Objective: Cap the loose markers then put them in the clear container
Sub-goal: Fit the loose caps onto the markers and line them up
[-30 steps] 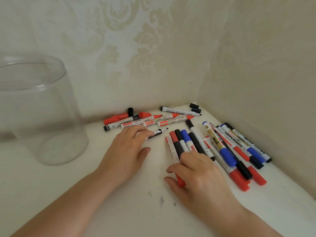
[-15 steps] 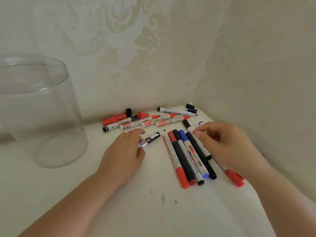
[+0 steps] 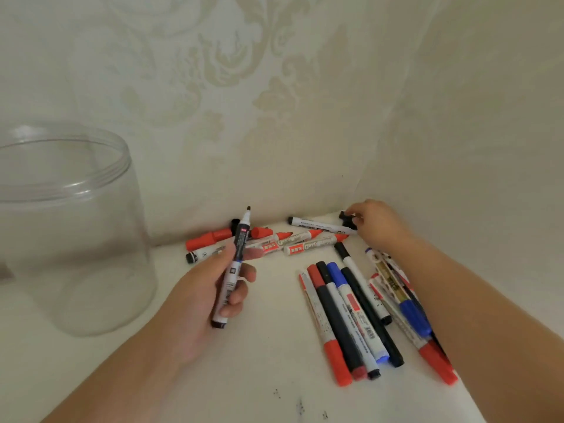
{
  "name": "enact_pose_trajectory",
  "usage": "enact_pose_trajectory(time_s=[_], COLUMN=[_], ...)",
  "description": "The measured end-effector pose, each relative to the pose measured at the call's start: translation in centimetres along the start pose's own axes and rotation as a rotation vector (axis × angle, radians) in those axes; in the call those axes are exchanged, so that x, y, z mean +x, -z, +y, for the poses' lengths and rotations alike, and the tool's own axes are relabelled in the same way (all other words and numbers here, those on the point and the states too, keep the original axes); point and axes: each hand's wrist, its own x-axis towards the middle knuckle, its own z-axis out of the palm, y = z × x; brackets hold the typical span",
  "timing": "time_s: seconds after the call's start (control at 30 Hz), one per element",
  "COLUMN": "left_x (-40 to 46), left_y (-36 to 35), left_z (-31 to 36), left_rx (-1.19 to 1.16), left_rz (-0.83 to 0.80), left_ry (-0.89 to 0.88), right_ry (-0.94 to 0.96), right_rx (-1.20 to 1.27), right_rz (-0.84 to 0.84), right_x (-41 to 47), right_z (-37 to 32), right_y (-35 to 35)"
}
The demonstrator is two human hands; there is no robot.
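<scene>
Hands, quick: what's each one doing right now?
Left hand: grips an uncapped marker, tip up.
Right hand: pinches a black cap in the corner.

A white table (image 3: 213, 392) sits in a corner between two walls (image 3: 274, 102) papered in a pale cream damask pattern. Small dark specks (image 3: 300, 407) dot the table near its front edge.
</scene>
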Motion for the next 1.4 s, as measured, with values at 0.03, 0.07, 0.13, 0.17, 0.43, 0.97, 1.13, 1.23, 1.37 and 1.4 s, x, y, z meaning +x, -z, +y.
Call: enact_pose_trajectory(time_s=[0.03,0.07,0.13,0.17,0.43,0.97,1.13,1.23,1.37,1.4], left_x=[-0.1,-0.2,-0.2,-0.1,-0.2,-2.1,-2.0,-1.9,-1.8,-1.8], left_y=[0.0,0.1,-0.1,-0.1,-0.2,-1.3,-1.1,-1.0,-1.0,-1.0], left_z=[0.3,0.4,0.3,0.3,-0.2,-2.2,-2.3,-2.3,-2.4,-2.4], left_rx=[-0.12,-0.194,-0.238,-0.227,-0.02,1.25,1.299,1.301,1.332,1.344], left_rz=[-0.052,-0.085,-0.114,-0.12,-0.152,-0.235,-0.216,-0.217,-0.223,-0.233], left_ry=[0.038,0.063,0.095,0.104,0.019,-0.658,-0.719,-0.723,-0.706,-0.698], right_ry=[0.017,0.032,0.043,0.041,0.014,-0.113,-0.111,-0.101,-0.151,-0.149], right_rx=[0.033,0.048,0.025,0.001,0.744,1.716,1.567,1.559,1.571,1.514], right_rz=[-0.024,-0.056,-0.126,-0.155,0.061,-0.238,-0.194,-0.199,-0.086,-0.06], right_x=[0.6,1.1,2.0,2.3,-3.7,-19.1,-19.2,-19.2,-19.1,-19.0], right_z=[0.1,0.2,0.3,0.4,-3.5,-3.3,-2.9,-2.9,-2.9,-2.9], right_y=[-0.4,-0.8,-1.3,-1.5,2.8,1.9,2.0,2.0,1.9,1.8])
